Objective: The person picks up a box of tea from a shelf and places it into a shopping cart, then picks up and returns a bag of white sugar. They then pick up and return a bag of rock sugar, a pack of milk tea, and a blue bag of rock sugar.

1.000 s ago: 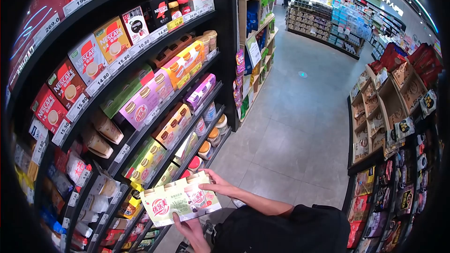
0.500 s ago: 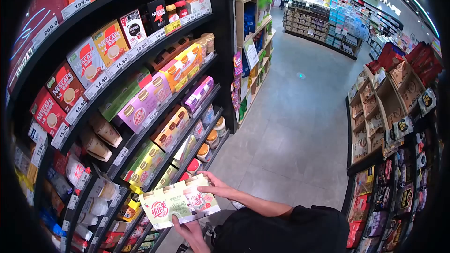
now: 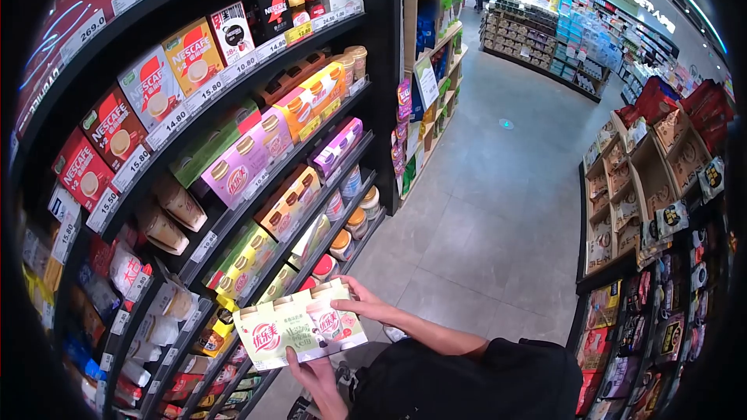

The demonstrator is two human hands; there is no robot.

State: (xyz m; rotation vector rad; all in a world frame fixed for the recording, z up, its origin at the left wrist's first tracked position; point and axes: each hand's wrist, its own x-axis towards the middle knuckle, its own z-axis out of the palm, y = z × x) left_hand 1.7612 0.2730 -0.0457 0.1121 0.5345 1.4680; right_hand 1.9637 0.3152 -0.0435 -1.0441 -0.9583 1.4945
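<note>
I hold a pale green multipack of cup drinks (image 3: 299, 329) with red and pink labels in both hands, low in front of the shelves. My left hand (image 3: 313, 376) grips its near bottom edge from below. My right hand (image 3: 364, 305) holds its far right end, and the forearm runs back to my black top. The pack sits just off the lower shelf edge, beside similar green and yellow multipacks (image 3: 240, 267).
A tall black shelf unit (image 3: 233, 214) on the left carries Nescafe boxes (image 3: 152, 95), pink, orange and purple cup multipacks and jars. A grey tiled aisle (image 3: 498, 210) runs ahead. Snack racks (image 3: 654, 187) stand on the right, with more shelving far back.
The view has shifted slightly and the pack sits a little higher and more level. Both hands keep the same hold on it.
</note>
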